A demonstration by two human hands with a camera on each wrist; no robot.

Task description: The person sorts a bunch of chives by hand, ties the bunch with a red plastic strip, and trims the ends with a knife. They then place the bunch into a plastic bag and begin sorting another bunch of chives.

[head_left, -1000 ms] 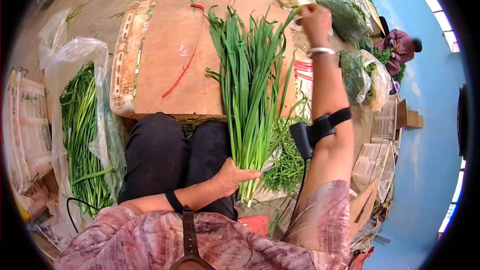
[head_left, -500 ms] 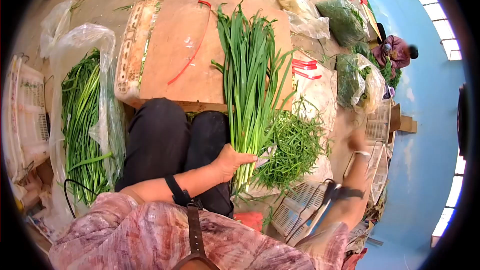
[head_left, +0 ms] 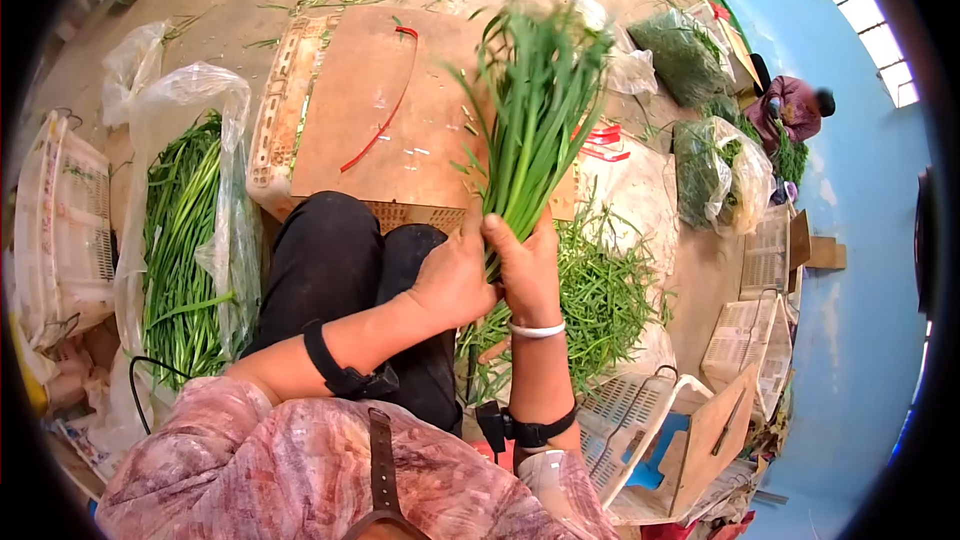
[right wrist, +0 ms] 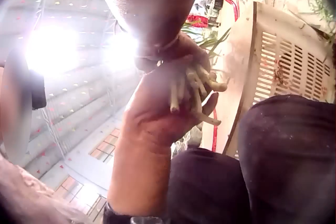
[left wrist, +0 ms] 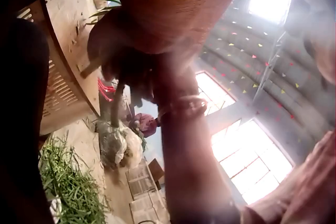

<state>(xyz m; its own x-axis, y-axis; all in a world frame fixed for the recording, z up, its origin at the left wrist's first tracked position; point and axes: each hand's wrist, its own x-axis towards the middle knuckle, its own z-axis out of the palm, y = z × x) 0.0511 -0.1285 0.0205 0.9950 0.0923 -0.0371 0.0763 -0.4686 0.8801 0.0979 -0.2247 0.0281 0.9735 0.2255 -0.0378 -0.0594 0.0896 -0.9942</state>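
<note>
Both hands grip a bunch of garlic chives, its long flat leaves fanning up and away over the board. My left hand wraps the stems from the left. Against it, my right hand holds the same stems, thumb lying along them. Pale cut stem ends poke out between the hands in the right wrist view. The leaf tips are blurred. Beneath the leaves, a brown board lies on a plastic crate and bears one red tie.
A plastic bag of chives stands at the left. Loose green trimmings are heaped at the right, near more red ties. White crates line the right side. Another person sits by the blue wall.
The right hand has come from the far right side to the stems beside the left hand. The bunch has been raised off the board, its leaves now swaying and gathered closer.
</note>
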